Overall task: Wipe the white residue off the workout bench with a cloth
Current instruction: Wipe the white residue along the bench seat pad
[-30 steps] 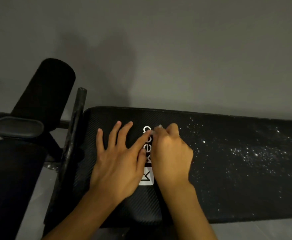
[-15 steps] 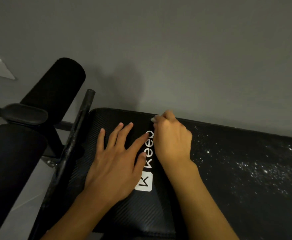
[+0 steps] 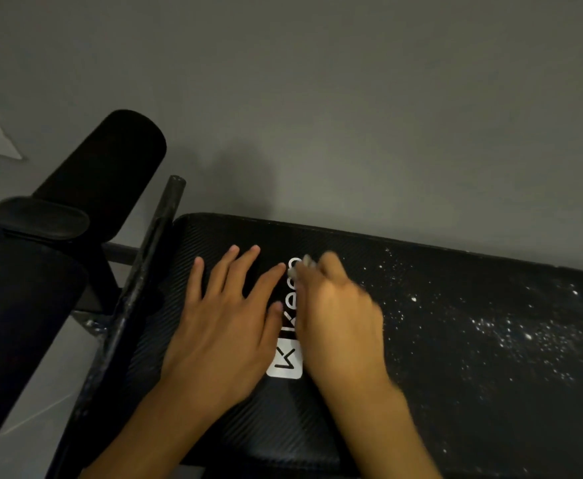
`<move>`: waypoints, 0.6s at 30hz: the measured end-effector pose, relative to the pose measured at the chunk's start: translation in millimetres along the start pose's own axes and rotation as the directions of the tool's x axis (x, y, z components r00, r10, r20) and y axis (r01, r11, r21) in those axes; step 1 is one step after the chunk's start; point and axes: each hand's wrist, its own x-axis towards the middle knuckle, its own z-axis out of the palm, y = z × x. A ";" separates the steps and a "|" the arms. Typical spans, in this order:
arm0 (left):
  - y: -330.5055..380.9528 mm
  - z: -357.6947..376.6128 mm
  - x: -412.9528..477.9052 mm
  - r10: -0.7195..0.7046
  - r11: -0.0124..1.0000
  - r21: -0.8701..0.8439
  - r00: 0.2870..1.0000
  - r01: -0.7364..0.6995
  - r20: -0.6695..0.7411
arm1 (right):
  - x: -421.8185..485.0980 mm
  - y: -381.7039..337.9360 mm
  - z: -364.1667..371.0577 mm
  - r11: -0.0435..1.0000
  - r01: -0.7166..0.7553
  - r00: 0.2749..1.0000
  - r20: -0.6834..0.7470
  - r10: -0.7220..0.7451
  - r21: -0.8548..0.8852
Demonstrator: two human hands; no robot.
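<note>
Now: cloth at the bench logo

Your left hand point(image 3: 227, 316) lies flat, fingers spread, on the black bench point(image 3: 438, 409). Your right hand point(image 3: 338, 316) curls around a pale, blurred cloth point(image 3: 306, 261) by the logo point(image 3: 284, 364); white residue point(image 3: 525, 335) speckles the bench further right

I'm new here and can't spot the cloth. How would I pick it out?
Find the long black bench pad, then the right hand beside its white lettering. The cloth is the small pale wad poking out past that hand's curled fingers, unlike the scattered white specks further right.
</note>
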 end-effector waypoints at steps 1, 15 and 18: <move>-0.6 0.1 0.1 0.005 1.000 -0.003 1.000 -0.005 -0.004 | -22.9 -4.4 -1.1 0.999 -0.033 0.999 -0.007 0.033 -0.002; 15.9 4.0 0.4 0.003 0.998 0.059 0.999 -0.001 -0.039 | -105.8 -6.6 -1.0 0.991 -0.083 0.987 -0.126 0.097 0.109; 25.9 9.3 1.3 0.013 0.999 0.052 1.000 -0.012 -0.022 | -134.5 -6.7 -1.8 0.974 -0.053 0.994 -0.084 0.073 0.221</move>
